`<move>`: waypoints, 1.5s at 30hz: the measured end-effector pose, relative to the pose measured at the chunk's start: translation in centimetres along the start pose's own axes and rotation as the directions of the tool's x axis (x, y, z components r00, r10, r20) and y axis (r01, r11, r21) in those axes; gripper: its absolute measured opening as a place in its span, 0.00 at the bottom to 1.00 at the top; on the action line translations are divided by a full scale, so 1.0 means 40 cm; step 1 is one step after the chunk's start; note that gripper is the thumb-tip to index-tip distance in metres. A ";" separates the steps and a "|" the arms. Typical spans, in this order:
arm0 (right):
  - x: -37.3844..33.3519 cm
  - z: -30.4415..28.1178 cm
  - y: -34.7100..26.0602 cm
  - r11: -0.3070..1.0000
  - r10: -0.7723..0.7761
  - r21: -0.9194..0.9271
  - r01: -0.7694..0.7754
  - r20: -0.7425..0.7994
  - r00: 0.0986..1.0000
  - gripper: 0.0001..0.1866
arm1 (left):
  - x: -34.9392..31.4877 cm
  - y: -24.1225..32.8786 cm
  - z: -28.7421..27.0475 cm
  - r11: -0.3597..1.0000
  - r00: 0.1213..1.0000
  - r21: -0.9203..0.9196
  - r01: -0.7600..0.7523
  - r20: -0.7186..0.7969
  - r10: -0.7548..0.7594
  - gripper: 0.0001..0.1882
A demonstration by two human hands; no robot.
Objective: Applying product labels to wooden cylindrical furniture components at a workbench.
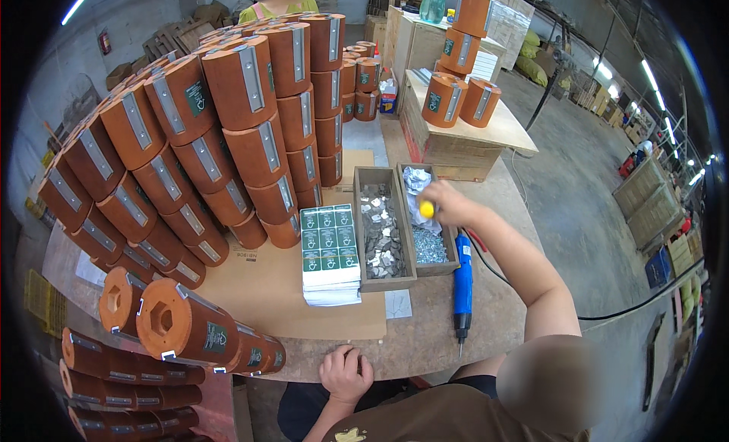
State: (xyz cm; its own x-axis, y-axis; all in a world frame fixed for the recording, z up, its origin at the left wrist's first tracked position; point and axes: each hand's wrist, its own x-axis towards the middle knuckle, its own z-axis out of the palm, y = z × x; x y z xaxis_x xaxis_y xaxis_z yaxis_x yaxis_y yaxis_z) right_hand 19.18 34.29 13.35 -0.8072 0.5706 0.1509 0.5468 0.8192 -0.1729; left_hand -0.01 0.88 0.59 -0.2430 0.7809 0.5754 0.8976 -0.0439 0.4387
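My right hand (453, 205) is closed round a yellow round-ended object (427, 209), whose kind I cannot make out, above the right wooden parts tray (448, 269). Small silvery screws (430, 246) and crumpled pale wrapping (416, 181) lie in that tray. Beside it, a second wooden tray (389, 284) holds flat metal pieces (382, 237). My left hand (345, 375) rests on the near table edge, fingers loosely bent and a little apart, with nothing visible in them. A blue electric screwdriver (463, 286) lies right of the trays, bit toward me. Left of them sits a stack of green-and-white labels (329, 244).
Tall stacks of reddish-brown cylinders (239, 85) with metal strips cover the table's left. More cylinders (186, 324) lie at the near left. A wooden box (456, 149) bearing several cylinders stands at the back right. A person (281, 1) is behind the stacks. A black cable (630, 311) runs right.
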 end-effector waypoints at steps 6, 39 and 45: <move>0.156 -0.024 0.059 0.924 0.365 0.179 -0.337 -0.157 0.918 0.21 | 0.001 -0.003 0.002 1.000 1.000 -0.013 0.008 0.002 -0.008 0.09; 0.239 0.194 -0.297 0.979 0.163 -0.096 -0.179 -0.151 0.975 0.23 | -0.006 -0.008 -0.001 1.000 1.000 0.001 -0.008 -0.028 0.008 0.08; 0.226 0.216 -0.328 0.974 0.135 -0.152 -0.169 -0.213 0.968 0.21 | -0.008 -0.003 -0.005 1.000 0.999 -0.020 -0.011 -0.037 0.011 0.08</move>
State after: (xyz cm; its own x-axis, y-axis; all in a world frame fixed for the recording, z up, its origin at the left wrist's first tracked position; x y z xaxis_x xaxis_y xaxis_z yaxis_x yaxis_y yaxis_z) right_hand 2.79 28.21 8.56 -0.6602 0.6747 0.3300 0.7026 0.7100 -0.0462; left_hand -0.12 0.50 0.48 -0.2469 0.7567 0.6054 0.8927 -0.0655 0.4459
